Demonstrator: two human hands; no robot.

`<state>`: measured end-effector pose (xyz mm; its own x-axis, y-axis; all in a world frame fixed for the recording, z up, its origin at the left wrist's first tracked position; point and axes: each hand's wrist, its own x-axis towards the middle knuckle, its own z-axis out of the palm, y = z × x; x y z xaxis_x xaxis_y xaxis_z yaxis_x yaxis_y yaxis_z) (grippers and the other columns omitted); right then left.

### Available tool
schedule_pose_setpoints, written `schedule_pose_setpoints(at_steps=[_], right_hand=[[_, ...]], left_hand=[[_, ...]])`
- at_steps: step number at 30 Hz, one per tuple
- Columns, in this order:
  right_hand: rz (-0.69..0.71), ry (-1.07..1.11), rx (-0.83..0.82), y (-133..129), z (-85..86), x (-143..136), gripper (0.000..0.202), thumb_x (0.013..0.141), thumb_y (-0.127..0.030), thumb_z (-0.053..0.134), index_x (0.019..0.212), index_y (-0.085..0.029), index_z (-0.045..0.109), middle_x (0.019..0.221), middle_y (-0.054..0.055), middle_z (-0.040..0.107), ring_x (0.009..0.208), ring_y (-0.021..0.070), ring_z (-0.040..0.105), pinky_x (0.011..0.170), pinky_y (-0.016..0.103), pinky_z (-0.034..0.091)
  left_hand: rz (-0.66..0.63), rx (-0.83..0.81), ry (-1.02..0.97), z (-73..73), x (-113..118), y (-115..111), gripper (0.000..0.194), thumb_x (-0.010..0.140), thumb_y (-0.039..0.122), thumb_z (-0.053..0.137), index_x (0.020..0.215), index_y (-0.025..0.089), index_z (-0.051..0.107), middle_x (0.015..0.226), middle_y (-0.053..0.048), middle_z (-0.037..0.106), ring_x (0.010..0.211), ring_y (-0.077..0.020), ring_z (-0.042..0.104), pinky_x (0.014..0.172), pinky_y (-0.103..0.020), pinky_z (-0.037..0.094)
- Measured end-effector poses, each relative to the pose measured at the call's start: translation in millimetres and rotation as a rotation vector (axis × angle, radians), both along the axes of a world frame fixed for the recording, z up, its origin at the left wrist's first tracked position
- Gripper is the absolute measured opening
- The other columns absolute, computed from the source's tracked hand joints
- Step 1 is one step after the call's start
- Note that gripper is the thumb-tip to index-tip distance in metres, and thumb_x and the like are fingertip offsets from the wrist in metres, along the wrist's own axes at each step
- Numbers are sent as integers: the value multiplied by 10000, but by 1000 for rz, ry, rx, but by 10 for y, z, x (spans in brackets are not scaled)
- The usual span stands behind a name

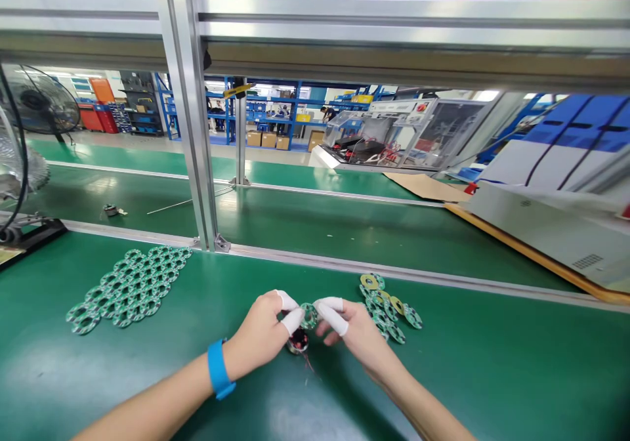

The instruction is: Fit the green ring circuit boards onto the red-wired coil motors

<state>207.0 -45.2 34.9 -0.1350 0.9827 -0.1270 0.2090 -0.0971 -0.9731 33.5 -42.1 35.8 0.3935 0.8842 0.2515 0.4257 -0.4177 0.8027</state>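
My left hand (pixel 263 336) and right hand (pixel 358 333) pinch the board (pixel 313 317) near the motor (pixel 298 342); I'd grip the rim lightly, keeping the wires (pixel 308 361) untangled.

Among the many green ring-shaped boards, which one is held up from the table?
The single board between the left hand and right hand, at their white-covered fingertips; the others lie on the green table in two groups.
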Motion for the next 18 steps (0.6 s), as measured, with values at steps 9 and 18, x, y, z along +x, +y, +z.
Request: schedule_pose_setpoints(at_steps=[9, 18], right_hand=[[105, -596, 619, -145, 19, 59, 304, 724, -282, 621, 1021, -217, 634, 979, 92, 638, 662, 174, 578, 534, 287, 511], [81, -564, 356, 151, -120, 266, 259, 706, -336, 596, 887, -160, 654, 747, 50, 636, 681, 196, 587, 670, 341, 494]], left_hand=[[-71, -291, -193, -39, 18, 65, 277, 797, 279, 455, 550, 162, 492, 540, 25, 487, 569, -117, 456, 551, -228, 356], [34, 51, 513, -251, 16, -69, 530, 516, 510, 778, 875, 160, 607, 903, -78, 586, 845, -259, 490, 722, -350, 387]])
